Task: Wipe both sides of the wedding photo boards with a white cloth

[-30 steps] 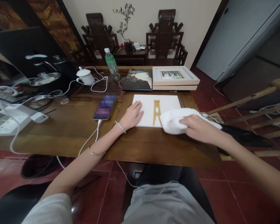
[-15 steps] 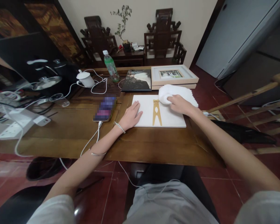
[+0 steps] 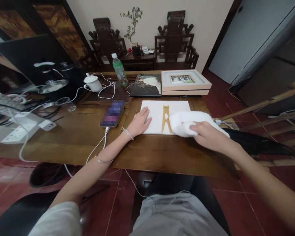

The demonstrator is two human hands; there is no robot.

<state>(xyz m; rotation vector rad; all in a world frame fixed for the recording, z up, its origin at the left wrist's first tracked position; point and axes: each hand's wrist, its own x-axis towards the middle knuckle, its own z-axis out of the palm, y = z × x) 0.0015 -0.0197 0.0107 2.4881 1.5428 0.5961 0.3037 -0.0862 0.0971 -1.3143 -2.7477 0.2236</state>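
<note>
A white board (image 3: pixel 153 115) lies flat on the wooden table, with a gold, long-legged animal figure (image 3: pixel 165 120) at its middle. My left hand (image 3: pixel 139 122) rests flat on the board's left edge, fingers stretched out and holding nothing. In my right hand (image 3: pixel 206 133) is a bunched white towel (image 3: pixel 186 123), gripped at its near side. The towel covers the board's lower right part and touches or nearly touches the figure's right leg. Part of it hangs past the board's right edge.
Behind the board lie a dark picture panel (image 3: pixel 147 84) and light wooden frames (image 3: pixel 185 84). To the left are a charging phone (image 3: pixel 113 113), a green bottle (image 3: pixel 120 70), a lidded white cup (image 3: pixel 92 82), cables and a power strip (image 3: pixel 24 127). A wooden chair (image 3: pixel 258 101) stands at right.
My right hand has drawn the towel from the board's upper right down toward its lower right corner. My left hand has stayed in place on the board.
</note>
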